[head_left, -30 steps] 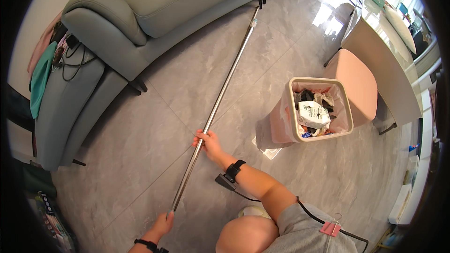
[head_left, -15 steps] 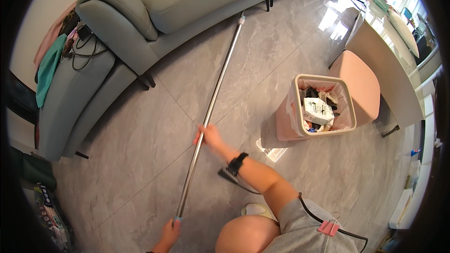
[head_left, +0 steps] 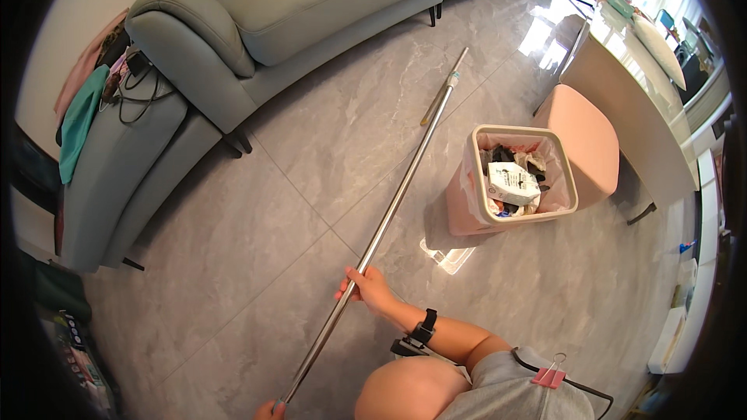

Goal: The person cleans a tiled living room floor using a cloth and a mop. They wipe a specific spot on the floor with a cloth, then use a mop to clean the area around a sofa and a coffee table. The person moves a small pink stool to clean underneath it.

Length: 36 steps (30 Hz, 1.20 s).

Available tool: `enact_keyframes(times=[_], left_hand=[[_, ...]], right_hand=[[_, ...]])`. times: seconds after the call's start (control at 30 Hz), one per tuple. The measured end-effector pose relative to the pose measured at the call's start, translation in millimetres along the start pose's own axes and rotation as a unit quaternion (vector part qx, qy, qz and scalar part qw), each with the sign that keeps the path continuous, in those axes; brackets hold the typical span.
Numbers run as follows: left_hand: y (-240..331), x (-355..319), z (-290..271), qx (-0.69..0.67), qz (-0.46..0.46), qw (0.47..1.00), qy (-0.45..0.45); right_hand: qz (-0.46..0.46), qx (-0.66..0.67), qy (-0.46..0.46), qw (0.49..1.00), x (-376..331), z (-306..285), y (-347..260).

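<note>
A long silver metal pole (head_left: 399, 196) slants from the lower edge up toward the far right over the floor. At its far end a pale joint carries a thin, narrow head (head_left: 429, 111), seen nearly edge-on, so its kind cannot be told for sure; it looks like a flat mop. My right hand (head_left: 368, 288) is closed round the middle of the pole, a black strap on its wrist. At the lower edge my left hand (head_left: 269, 411) grips the pole's near end, mostly cut off by the picture's rim.
A pink trash bin (head_left: 468, 206), full of rubbish with a white box on top, stands right of the pole. Behind it sits a pink stool (head_left: 580, 136) by a table (head_left: 634, 109). A grey-green sofa (head_left: 334, 8) lines the far left, cables and cloths on its end.
The pole's far end has swung right, away from the sofa's underside, and its head has come into view. Both my hands have moved nearer me, the left one partly out of the picture.
</note>
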<state>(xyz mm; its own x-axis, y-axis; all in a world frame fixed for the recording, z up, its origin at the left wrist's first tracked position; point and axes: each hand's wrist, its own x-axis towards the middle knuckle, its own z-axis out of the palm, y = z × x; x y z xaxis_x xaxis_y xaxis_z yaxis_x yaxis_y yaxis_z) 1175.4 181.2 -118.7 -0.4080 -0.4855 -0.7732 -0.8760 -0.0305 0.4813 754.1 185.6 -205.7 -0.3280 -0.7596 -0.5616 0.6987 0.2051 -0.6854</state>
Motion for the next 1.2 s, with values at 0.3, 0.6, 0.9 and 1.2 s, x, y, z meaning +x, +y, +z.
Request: enact_keyframes(times=[0.3,0.6,0.9,1.2], left_hand=[[58,55,-5,0.13,0.112,0.962,0.214],[107,33,-29,0.255,0.186,0.898,0.308],[89,-56,-6,0.145,-0.02,0.978,0.152],[29,-95,-42,0.15,-0.13,0.965,0.172]], right_hand=[[-0.094,0.059,-0.038,0.993,83,-1,-66],[-0.052,0.089,-0.083,0.991,96,18,-117],[0.026,0.068,-0.107,0.992,55,49,-44],[0.016,0.015,-0.182,0.983,17,92,-32]])
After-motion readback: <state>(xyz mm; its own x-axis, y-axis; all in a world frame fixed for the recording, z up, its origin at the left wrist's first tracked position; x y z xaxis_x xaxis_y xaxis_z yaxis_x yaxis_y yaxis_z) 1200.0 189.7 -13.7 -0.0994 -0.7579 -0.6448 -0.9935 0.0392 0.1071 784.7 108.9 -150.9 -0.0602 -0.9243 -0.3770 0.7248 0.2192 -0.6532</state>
